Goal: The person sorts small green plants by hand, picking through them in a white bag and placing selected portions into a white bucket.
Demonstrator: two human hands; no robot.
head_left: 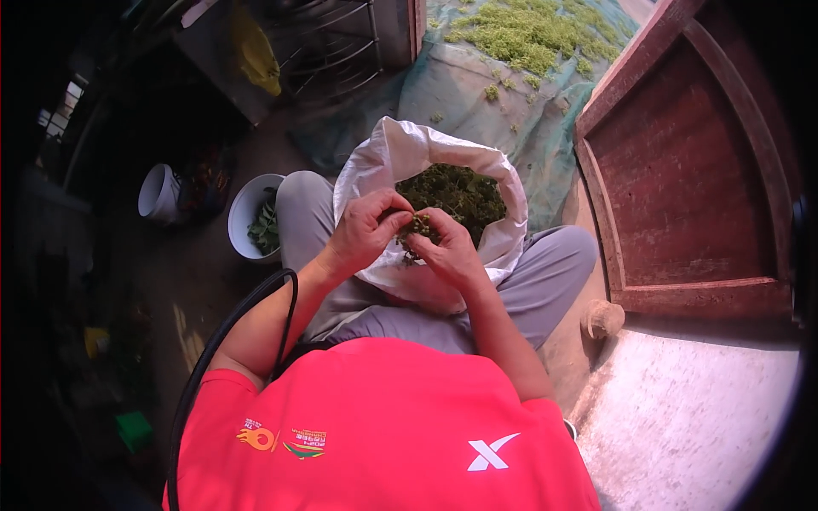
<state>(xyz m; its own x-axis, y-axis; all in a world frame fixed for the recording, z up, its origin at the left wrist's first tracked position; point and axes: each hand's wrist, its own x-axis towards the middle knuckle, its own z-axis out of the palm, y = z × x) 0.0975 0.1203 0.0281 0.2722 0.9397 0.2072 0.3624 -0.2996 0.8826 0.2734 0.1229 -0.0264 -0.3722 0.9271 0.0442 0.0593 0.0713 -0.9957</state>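
Note:
Between my legs stands a white woven sack (365, 170), its rim rolled open. It holds a heap of dark green sprigs (456, 192). Over the near side of its mouth, my left hand (365, 228) and my right hand (449, 247) meet at a sprig of small green berries (419, 225). The left thumb and forefinger pinch the upper left of the sprig. The right fingers are closed round its other side and hide part of it.
A white bowl of green leaves (264, 228) sits left of my knee, with a white bucket (158, 194) farther left. Ahead, green berries (532, 34) lie spread on a net sheet (464, 81). A reddish wooden door (690, 162) stands at the right. A black cable (213, 345) runs along my left arm.

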